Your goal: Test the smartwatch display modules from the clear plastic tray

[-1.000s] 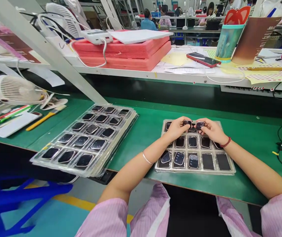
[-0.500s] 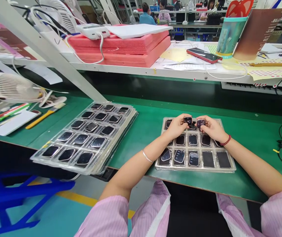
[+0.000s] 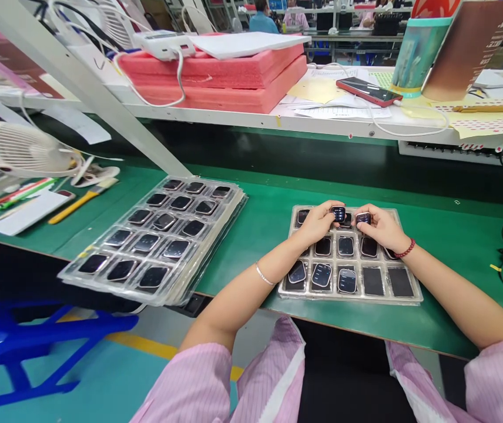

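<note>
Your left hand (image 3: 317,222) pinches one small watch body (image 3: 338,212) by its edges and your right hand (image 3: 384,228) pinches another (image 3: 363,218), both just above the far row of the clear tray (image 3: 412,296) on the green bench (image 3: 260,235); keep your fingertips off the glass and set each one flat into its own pocket. The near row holds three watch bodies and two empty pockets; the stack of trays (image 3: 158,235) to your left shows twelve on top.

green table (image 3: 260,229); pink foam slabs (image 3: 220,76) on the far shelf; pink-and-white striped sleeves (image 3: 198,382); blue stool (image 3: 35,346) near left; red bracelet (image 3: 405,249).
</note>
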Demonstrator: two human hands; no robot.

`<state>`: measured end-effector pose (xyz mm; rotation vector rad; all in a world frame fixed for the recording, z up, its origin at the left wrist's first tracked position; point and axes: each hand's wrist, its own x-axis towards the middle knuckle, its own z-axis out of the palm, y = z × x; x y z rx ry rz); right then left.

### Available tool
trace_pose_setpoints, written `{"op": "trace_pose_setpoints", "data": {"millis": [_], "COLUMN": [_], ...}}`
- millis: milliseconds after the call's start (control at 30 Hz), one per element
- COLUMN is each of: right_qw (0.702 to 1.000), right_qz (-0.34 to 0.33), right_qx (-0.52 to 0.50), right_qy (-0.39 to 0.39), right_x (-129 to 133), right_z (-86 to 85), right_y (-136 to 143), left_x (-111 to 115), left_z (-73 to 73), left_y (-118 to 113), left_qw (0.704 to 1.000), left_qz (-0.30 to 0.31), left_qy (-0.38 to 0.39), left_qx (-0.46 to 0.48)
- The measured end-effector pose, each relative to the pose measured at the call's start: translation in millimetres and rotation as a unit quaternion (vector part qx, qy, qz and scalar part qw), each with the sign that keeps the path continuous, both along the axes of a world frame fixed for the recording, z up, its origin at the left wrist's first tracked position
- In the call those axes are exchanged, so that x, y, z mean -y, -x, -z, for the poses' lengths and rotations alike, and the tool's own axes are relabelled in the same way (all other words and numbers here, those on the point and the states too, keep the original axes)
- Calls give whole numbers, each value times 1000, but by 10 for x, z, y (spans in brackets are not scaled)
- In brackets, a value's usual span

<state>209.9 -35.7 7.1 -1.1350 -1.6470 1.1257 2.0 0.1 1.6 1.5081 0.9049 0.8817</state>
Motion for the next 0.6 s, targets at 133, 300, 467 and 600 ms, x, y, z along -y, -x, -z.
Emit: {"op": "trace_pose_setpoints", "data": {"millis": [133, 300, 467, 600], "right_qw": [1000, 999, 999, 999], "right_qz": [-19, -19, -22, -23], "right_qx": [-9, -12, -24, -18], "right_qy": [9, 39, 27, 33], "right_x": [-2, -16, -16, -22], "right_z": [-19, 8, 33, 37], "right_y": [-2, -26, -20, -26], "left_x": [-10, 14, 19, 15], "left_z": [16, -10, -17, -9], "left_y": [-13, -9, 2, 12], "left_qw": [999, 999, 999, 1000], "left_qz": [-15, -14, -2, 5], "left_qy": [-20, -35, -32, -27], "left_qx": [20, 9, 17, 9]}}
